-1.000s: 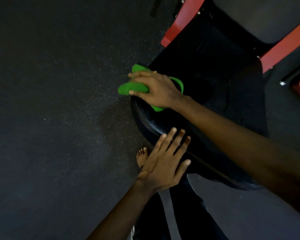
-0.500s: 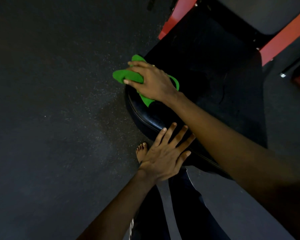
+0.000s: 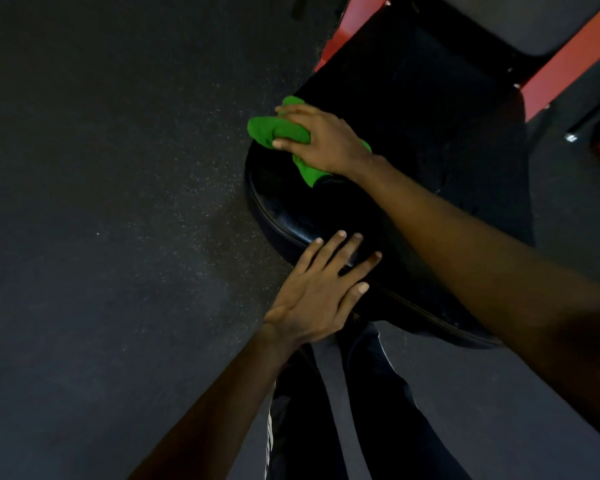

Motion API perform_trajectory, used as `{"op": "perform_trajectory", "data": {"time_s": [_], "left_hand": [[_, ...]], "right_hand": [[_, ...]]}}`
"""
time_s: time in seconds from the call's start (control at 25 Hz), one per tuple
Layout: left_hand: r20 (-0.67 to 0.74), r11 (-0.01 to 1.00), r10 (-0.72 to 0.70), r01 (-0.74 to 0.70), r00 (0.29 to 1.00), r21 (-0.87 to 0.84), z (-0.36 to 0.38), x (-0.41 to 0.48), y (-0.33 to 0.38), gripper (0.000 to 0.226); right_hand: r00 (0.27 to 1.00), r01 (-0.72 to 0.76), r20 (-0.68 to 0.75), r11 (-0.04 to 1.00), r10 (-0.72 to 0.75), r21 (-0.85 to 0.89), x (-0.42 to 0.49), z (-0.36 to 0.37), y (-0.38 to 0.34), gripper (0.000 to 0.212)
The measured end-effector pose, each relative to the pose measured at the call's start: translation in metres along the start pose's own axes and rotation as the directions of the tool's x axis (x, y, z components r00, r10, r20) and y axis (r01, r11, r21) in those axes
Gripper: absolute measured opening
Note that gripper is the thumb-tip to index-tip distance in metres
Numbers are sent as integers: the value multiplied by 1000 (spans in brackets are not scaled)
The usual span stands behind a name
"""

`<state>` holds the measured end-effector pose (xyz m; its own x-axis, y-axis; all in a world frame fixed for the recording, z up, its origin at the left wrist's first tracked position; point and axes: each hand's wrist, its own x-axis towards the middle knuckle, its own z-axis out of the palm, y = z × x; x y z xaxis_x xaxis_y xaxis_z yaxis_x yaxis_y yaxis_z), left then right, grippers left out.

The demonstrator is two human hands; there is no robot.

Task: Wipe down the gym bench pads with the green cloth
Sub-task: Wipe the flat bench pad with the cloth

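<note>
A black padded bench pad point(image 3: 284, 216) with a piped edge fills the middle of the view. My right hand point(image 3: 326, 140) lies on the bunched green cloth point(image 3: 267, 131) at the pad's far left corner, fingers curled over it and holding it against the pad. Part of the cloth sticks out past the pad's edge and another strip shows under my wrist. My left hand point(image 3: 321, 289) rests flat on the pad's near edge with fingers spread and straight.
Red frame bars point(image 3: 561, 60) and a grey pad point(image 3: 520, 19) stand at the top right. Dark speckled rubber floor point(image 3: 101, 202) covers the left half. My dark-trousered legs point(image 3: 343, 410) are below the pad, and a dark bar end point(image 3: 572, 136) juts in at the right.
My right hand has slid the cloth a little further along the pad's far left corner. My left hand has stayed flat on the near edge.
</note>
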<state>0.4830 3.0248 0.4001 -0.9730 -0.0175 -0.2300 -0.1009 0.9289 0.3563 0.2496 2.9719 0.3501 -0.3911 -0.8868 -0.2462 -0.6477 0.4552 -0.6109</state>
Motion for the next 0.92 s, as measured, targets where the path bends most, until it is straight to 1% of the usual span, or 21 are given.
{"op": "perform_trajectory", "data": {"time_s": [0.08, 0.12, 0.24, 0.32, 0.4, 0.48, 0.6, 0.64, 0.72, 0.84, 0.92], "left_hand": [[-46, 995, -102, 101, 994, -21, -9, 2, -23, 53], [-67, 990, -140, 139, 988, -16, -14, 4, -37, 53], [-68, 988, -148, 150, 987, 21, -24, 10, -67, 53], [-68, 990, -137, 139, 988, 23, -25, 15, -74, 52], [-76, 988, -149, 152, 986, 25, -25, 16, -73, 52], [-79, 984, -179, 180, 981, 13, -26, 17, -73, 53], [-67, 961, -276, 273, 959, -53, -30, 26, -74, 56], [-64, 946, -319, 315, 945, -72, -32, 31, -77, 58], [-51, 921, -386, 381, 921, -83, -38, 42, -85, 59], [19, 909, -413, 413, 911, -55, -44, 65, -100, 57], [47, 905, -423, 425, 905, -29, -45, 78, -102, 58]], "right_hand": [[1000, -3, -29, 1000, 4, 26, -24, -3, 6, 55], [998, -44, -49, 998, 46, 37, -44, -6, 7, 54], [963, -252, -96, 968, 253, 20, -114, -14, 6, 55], [942, -322, -114, 946, 315, -41, -138, -14, 4, 54], [933, -346, -125, 936, 336, -67, -120, -14, 7, 54], [920, -384, -110, 922, 377, -51, -76, -13, 14, 56], [883, -463, -113, 885, 456, -47, -30, -18, 20, 55], [881, -466, -112, 883, 459, -50, -35, -19, 19, 56], [894, -447, -77, 892, 442, -65, -71, -18, 8, 57], [895, -446, -25, 894, 446, -36, -140, -16, -11, 54], [895, -443, -72, 896, 440, -39, -145, -9, -13, 52]]}}
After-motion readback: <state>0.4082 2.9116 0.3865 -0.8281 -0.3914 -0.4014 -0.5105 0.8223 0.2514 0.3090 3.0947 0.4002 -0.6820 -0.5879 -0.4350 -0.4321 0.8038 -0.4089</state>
